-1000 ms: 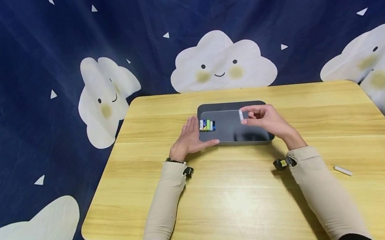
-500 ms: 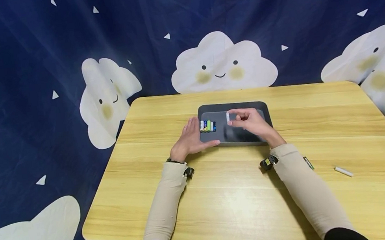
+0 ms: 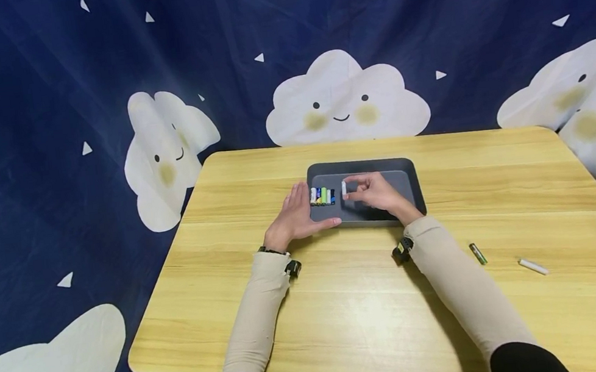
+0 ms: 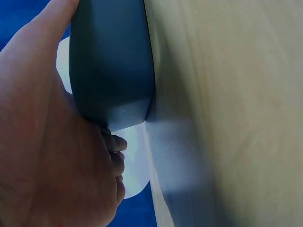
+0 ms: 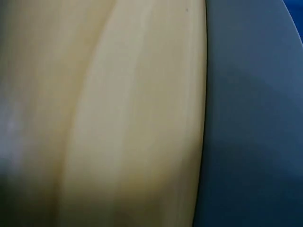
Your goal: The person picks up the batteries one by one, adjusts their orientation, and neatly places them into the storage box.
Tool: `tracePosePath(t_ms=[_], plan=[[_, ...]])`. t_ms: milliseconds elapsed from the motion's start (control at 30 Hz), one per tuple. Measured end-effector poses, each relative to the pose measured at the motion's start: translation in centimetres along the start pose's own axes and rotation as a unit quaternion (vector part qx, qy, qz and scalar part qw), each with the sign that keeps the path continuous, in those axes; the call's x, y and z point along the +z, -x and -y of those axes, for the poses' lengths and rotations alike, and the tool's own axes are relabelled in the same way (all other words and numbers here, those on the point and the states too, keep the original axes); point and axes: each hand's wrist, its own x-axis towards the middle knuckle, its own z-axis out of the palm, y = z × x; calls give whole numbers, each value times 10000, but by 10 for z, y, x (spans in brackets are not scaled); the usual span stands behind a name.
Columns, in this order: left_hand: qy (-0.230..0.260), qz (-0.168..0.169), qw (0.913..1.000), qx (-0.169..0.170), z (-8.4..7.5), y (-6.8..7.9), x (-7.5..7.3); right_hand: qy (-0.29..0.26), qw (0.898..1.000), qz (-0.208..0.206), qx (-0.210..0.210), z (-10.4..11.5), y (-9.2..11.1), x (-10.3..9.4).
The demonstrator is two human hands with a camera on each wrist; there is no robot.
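A dark grey tray [image 3: 401, 181] lies on the table. At its left end, several batteries [image 3: 324, 196] of mixed colours stand in a tight side-by-side row. My right hand [image 3: 377, 193] is over the tray and pinches a white battery [image 3: 344, 190] lengthwise between thumb and fingertip, a short gap to the right of the row. My left hand [image 3: 297, 215] rests against the tray's front left corner, fingers straight along the left side and thumb along the front rim. The left wrist view has this hand [image 4: 52, 142] touching the tray wall [image 4: 111, 61]. In the right wrist view the hand is hidden.
To the right on the wooden table [image 3: 369, 325] lie a dark and green battery [image 3: 478, 254] and another white battery [image 3: 533, 266]. A blue curtain [image 3: 234, 107] with cloud faces hangs behind the table's far edge.
My right hand has moved left over the tray with the white battery, towards the row. The green battery, hidden at first by the right arm, now shows. The left hand has stayed put.
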Motion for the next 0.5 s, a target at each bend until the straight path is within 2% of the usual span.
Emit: tracePosePath(t_ms=[300, 500], plan=[[37, -42, 10000, 68, 3, -4, 1, 213, 9973, 321, 619, -1, -9, 6], [61, 75, 10000, 11, 5, -7, 3, 492, 9958, 333, 693, 4, -12, 12]])
